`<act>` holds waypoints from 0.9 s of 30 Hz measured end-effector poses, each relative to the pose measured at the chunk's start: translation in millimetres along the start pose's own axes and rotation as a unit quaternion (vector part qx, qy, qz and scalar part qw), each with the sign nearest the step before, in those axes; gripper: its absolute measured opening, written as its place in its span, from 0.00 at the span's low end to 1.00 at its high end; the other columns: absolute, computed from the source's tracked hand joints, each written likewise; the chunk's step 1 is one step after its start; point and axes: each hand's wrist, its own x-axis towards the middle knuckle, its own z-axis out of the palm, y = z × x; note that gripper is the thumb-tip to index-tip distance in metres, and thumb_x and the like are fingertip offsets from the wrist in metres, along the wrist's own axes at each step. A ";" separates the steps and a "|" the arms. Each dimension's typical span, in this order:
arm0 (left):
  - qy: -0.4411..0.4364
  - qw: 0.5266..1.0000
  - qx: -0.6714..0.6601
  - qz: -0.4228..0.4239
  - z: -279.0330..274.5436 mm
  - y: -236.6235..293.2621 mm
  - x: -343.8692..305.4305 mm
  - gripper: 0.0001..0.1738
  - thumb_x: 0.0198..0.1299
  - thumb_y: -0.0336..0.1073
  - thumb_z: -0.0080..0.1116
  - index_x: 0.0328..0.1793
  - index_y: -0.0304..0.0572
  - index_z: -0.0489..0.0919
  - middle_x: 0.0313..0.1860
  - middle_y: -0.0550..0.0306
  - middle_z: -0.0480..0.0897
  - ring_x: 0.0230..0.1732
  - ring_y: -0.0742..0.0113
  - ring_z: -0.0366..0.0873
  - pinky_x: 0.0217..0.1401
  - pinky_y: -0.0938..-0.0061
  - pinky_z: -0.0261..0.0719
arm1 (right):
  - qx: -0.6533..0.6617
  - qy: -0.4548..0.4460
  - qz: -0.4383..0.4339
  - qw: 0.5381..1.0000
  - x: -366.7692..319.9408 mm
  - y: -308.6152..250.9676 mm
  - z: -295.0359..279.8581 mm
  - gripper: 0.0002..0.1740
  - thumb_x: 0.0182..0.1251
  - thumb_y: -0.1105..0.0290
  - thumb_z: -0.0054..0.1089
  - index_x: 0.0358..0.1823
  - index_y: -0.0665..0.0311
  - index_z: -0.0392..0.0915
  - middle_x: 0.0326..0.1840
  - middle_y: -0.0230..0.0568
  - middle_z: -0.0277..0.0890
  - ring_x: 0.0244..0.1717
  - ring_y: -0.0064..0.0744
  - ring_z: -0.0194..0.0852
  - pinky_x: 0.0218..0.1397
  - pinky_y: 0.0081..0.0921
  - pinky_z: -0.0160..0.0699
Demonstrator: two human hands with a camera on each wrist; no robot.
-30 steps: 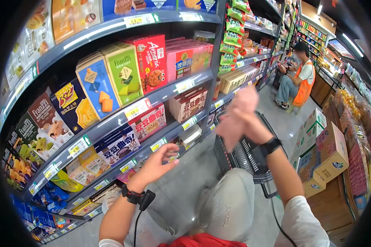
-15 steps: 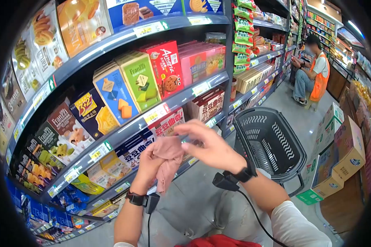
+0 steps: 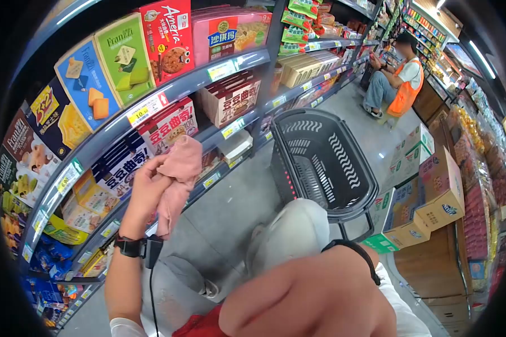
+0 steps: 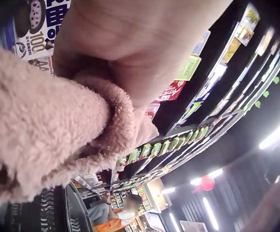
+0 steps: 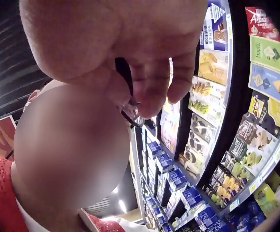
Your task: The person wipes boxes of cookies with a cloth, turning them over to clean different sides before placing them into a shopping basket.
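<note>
A fuzzy pink cloth [image 3: 180,168] hangs from my left hand [image 3: 146,194], whose fingers and thumb pinch it in front of the lower shelf. Close up in the left wrist view, the cloth [image 4: 48,121] bunches beneath the left hand [image 4: 130,43]. My right hand [image 3: 315,295] is raised near the head camera, large in the foreground. In the right wrist view, the right hand [image 5: 115,43] is beside the wearer's blurred face, curled fingers pinching what looks like the edge of glasses [image 5: 134,115]; the contact is partly hidden.
A black shopping basket [image 3: 323,163] stands on the floor by the knees. Snack boxes [image 3: 174,42] line the shelves at the left. Cartons [image 3: 441,191] stand at the right, and a person in an orange vest [image 3: 407,90] sits farther down the aisle.
The hands have separated since half a second ago. The right hand has risen toward the face, while the left has moved leftward with the cloth. The head view has shifted.
</note>
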 end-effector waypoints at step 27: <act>-0.120 0.982 -0.142 -0.023 20.3 15.1 3.5 0.27 0.76 0.35 0.45 0.79 0.40 0.67 0.71 0.55 0.75 0.73 0.61 0.72 0.75 0.69 0.70 | -0.135 0.256 0.388 0.875 -85.6 250.3 -69.9 0.33 0.68 0.64 0.69 0.67 0.70 0.64 0.59 0.50 0.80 0.61 0.42 0.80 0.67 0.37 0.77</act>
